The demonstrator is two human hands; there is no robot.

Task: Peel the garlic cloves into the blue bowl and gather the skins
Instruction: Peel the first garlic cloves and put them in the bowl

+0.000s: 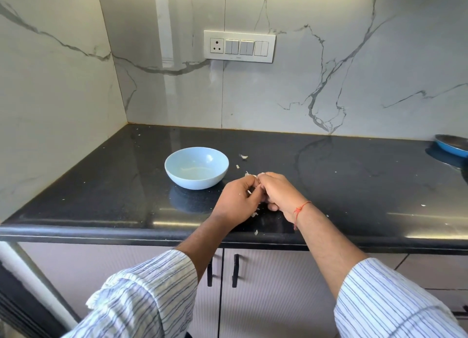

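We've got a clove [255, 176] pinched between both hands, left hand [238, 201] and right hand [278, 193] curled tight on it, near the counter's [101, 185] front edge, beside the bowl [196, 167]. We'd best peel low, so skins [255, 214] fall together.

White blue-striped sleeves [152, 294]; a red thread [300, 208] circles the right wrist.

Pretty clearly a home kitchen: black polished stone tabletop [329, 165] in a corner, marble-look wall [316, 89] behind it, a switch panel [239, 46] with a socket, grey cabinet doors [273, 287] with black handles below, and a blue pan [452, 145] at the right edge.
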